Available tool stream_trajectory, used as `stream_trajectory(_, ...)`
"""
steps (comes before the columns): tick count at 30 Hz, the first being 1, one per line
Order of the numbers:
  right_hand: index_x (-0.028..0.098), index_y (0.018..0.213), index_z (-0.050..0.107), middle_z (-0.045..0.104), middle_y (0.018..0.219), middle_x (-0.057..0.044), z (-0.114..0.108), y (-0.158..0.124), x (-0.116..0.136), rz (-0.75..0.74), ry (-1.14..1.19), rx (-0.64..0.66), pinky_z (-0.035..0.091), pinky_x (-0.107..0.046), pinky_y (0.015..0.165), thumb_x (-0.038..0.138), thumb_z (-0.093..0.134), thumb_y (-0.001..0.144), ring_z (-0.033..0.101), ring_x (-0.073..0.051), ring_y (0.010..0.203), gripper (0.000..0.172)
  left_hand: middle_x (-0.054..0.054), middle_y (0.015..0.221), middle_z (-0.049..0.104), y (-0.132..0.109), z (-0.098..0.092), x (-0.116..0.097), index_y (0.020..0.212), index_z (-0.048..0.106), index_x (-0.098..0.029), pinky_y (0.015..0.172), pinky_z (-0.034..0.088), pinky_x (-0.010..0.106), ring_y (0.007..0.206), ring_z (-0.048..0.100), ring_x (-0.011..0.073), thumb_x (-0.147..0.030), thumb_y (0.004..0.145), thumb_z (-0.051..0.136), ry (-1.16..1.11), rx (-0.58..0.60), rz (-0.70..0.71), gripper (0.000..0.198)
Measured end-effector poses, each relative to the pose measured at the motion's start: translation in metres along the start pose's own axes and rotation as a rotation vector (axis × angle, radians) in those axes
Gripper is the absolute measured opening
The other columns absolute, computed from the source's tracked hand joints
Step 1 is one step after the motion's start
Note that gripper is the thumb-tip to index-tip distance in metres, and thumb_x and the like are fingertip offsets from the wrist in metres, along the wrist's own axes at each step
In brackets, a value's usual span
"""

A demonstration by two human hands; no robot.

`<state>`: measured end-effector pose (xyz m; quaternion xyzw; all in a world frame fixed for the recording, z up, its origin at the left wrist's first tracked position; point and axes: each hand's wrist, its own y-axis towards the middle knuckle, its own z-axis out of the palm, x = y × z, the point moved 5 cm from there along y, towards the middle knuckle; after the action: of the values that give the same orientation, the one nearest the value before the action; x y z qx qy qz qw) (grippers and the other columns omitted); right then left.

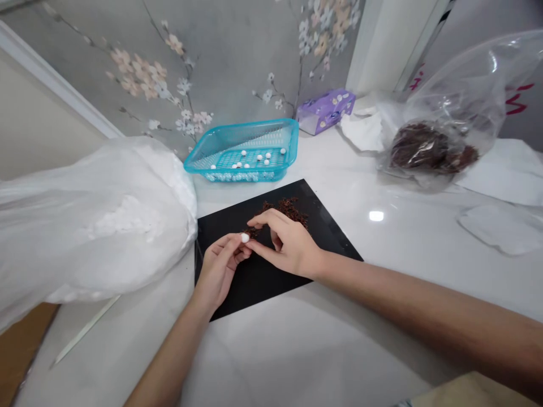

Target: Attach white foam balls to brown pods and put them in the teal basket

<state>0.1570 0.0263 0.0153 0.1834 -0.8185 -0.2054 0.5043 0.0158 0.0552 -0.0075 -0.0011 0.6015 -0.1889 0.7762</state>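
Note:
A small white ball (245, 238) is pinched between the thumb and fingertips of my left hand (218, 271), over a black mat (250, 288). My right hand (292, 243) reaches in from the right. Its thumb points to the ball, close to my left fingertips, and its index finger arches above, apart from the thumb; whether the thumb touches the ball I cannot tell. Brown shredded material (293, 209) lies loose on the mat behind my right hand, which partly hides it.
Behind the mat, a blue plastic basket (203, 164) holds several white balls with dark spots. A large bag of white balls (127, 220) bulges at left, near a thin white stick (87, 330). A clear bag of brown shreds (428, 147) and a purple tissue box (326, 111) stand back right.

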Motion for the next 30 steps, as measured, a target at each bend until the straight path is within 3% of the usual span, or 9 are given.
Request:
stream_trajectory(16, 0.018, 0.102, 0.053, 0.058, 0.096, -0.004, 0.0002, 0.0003, 0.0000, 0.019, -0.007, 0.005, 0.043, -0.019, 0.053, 0.025, 0.053, 0.083, 0.055, -0.009, 0.068, 0.020, 0.000, 0.071, 0.065, 0.0010, 0.0008, -0.0004, 0.078, 0.071, -0.016, 0.062, 0.049, 0.016, 0.062, 0.058, 0.0069, -0.024, 0.069, 0.070, 0.019, -0.009, -0.011, 0.011)
stream_trajectory(30, 0.017, 0.093, 0.057, 0.057, 0.093, -0.003, -0.0013, 0.0005, 0.0028, -0.016, 0.022, 0.044, 0.039, -0.018, 0.050, 0.023, 0.047, 0.087, 0.047, -0.005, 0.055, 0.013, -0.003, 0.071, 0.060, -0.0015, -0.0015, -0.0021, 0.073, 0.066, -0.019, 0.069, 0.043, 0.016, 0.069, 0.053, 0.0062, -0.013, 0.061, 0.075, 0.055, -0.017, 0.063, 0.016)
